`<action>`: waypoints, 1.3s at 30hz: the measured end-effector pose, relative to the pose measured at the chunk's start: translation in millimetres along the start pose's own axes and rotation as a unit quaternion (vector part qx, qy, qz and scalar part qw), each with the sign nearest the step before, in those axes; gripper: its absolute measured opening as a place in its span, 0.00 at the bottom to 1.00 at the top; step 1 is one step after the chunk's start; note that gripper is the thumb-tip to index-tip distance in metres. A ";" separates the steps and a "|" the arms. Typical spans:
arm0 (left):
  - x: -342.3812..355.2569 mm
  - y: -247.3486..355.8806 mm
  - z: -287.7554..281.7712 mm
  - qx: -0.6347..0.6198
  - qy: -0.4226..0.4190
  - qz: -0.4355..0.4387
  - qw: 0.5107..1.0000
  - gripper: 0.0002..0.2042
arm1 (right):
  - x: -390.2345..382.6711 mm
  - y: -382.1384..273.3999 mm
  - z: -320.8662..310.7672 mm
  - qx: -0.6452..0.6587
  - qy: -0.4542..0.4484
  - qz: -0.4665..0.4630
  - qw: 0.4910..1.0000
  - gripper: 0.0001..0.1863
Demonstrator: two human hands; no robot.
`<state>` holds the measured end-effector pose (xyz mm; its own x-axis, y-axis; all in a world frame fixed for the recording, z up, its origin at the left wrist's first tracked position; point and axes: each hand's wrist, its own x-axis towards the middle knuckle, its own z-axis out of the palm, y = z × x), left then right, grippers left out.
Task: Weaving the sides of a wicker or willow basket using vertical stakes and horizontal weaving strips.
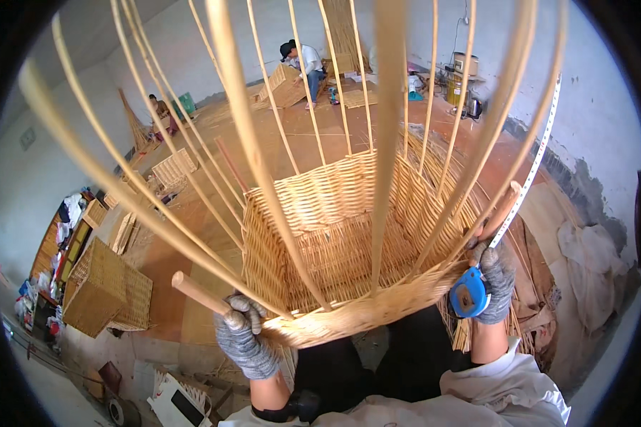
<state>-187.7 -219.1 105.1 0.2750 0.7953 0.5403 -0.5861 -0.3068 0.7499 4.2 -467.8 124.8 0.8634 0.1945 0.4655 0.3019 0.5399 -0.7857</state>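
A half-woven wicker basket [320,188] stands before me on my lap, its tall bare stakes rising past the top of the view. My left hand [246,338], in a grey knit glove, is closed round the near left corner post [199,293], a thick wooden rod beside the woven rim. At the near right corner, my gloved right hand [497,285] is closed on a blue tape measure [470,293]. Its white blade [530,174] runs upward along the right-hand stakes, close to another thick corner post [502,208]. The fingers behind the tape case are partly hidden.
Another wicker basket [107,288] lies tilted on the floor at left. Loose canes [470,178] spread out at right, near crumpled sheeting [584,263]. Farther back, a person [306,67] bends over a large woven piece [281,87]; another person [164,117] sits near the left wall.
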 end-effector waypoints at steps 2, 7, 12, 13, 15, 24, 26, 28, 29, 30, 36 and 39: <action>-12.5 -8.5 -3.8 0.008 0.028 -0.008 1.000 0.21 | -11.4 12.3 -12.4 0.005 -0.003 0.016 1.000 0.27; -39.3 -51.3 -19.8 0.017 0.031 -0.033 0.999 0.24 | -16.8 53.9 -35.2 -0.032 -0.031 0.045 0.998 0.24; -19.1 -56.7 -7.2 0.064 0.031 -0.032 0.997 0.21 | -2.2 63.8 -32.3 -0.088 -0.048 0.001 0.995 0.19; -14.5 -57.5 -9.8 0.053 0.041 -0.050 0.996 0.22 | 0.0 61.3 -23.0 -0.103 -0.048 0.021 0.993 0.20; -7.6 -56.8 -13.3 0.044 0.048 -0.056 0.996 0.22 | 4.5 75.8 -21.0 -0.191 -0.095 -0.034 0.976 0.21; -10.4 -63.5 -9.1 -0.051 -0.014 -0.152 0.987 0.18 | -9.6 106.5 -55.3 -0.149 0.010 -0.051 0.987 0.33; -11.8 -63.4 -15.3 -0.041 0.004 -0.153 0.987 0.18 | -8.0 111.8 -54.7 -0.143 -0.011 -0.053 0.988 0.32; -12.2 -65.2 -16.5 -0.034 0.015 -0.165 0.986 0.17 | -3.5 112.5 -50.9 -0.148 -0.018 -0.044 0.988 0.31; -11.6 -65.5 -15.6 -0.042 0.016 -0.166 0.985 0.17 | -2.8 111.3 -48.9 -0.153 -0.018 -0.038 0.987 0.31; -11.6 -66.1 -14.9 -0.050 0.017 -0.169 0.984 0.18 | -4.3 109.1 -48.6 -0.160 -0.016 -0.029 0.987 0.30; 0.9 -69.1 -13.3 -0.075 -0.002 -0.185 0.980 0.18 | 3.7 111.6 -43.7 -0.198 -0.003 -0.073 0.977 0.34; 3.7 -68.1 -15.5 -0.076 -0.022 -0.186 0.979 0.19 | -1.0 102.5 -30.0 -0.165 -0.002 -0.044 0.985 0.31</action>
<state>-158.5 -187.2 50.1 0.5220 0.8130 0.2580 -0.5446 0.0849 0.8344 46.4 -437.2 31.6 0.8263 0.1629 0.5392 0.4914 0.2596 -0.8313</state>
